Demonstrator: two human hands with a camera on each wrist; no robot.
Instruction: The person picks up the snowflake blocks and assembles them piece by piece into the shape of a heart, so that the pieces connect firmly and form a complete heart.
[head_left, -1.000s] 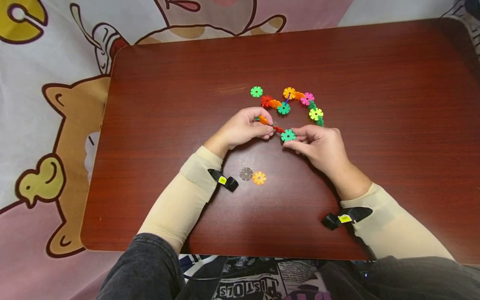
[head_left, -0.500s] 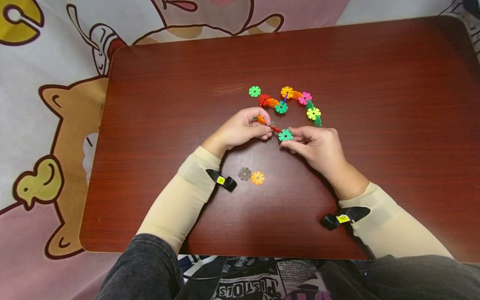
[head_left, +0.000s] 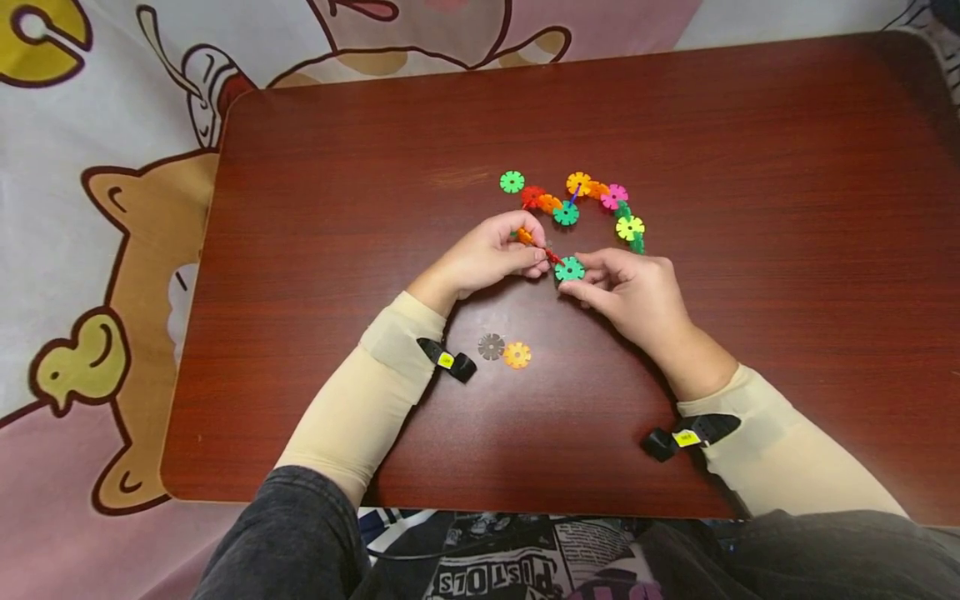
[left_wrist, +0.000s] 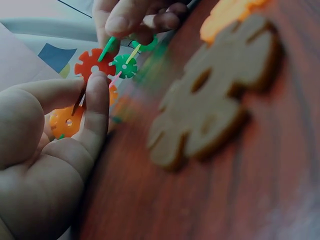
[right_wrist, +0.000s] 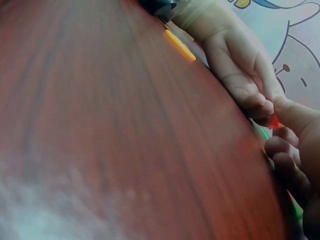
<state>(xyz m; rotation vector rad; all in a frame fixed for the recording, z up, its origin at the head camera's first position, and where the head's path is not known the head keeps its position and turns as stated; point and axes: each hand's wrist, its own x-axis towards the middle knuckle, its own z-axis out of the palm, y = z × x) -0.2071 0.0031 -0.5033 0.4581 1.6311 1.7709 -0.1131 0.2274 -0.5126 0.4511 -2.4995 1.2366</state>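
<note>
My left hand [head_left: 495,254] pinches a chain of slotted plastic discs between thumb and index finger. In the left wrist view, a dark disc shows edge-on between those fingertips, joining an orange disc [left_wrist: 66,121] to a red disc [left_wrist: 94,67]. My right hand [head_left: 633,287] pinches a green disc [head_left: 569,269] by its right edge. That green disc meets the red disc's rim, standing crosswise to it in the left wrist view. Behind my hands lies the rest of the colourful chain [head_left: 566,213], curving from a red disc round to green ones near my right knuckles.
A loose grey-brown disc [head_left: 491,347] and a loose orange disc [head_left: 517,355] lie side by side near my left wrist. Another green disc [head_left: 512,182] is at the chain's far left. All are on the brown wooden table [head_left: 360,183], beside a cartoon-printed cloth [head_left: 150,275].
My right hand has shifted slightly left, bringing the green disc closer against the red disc. My left hand keeps its pinch in almost the same place.
</note>
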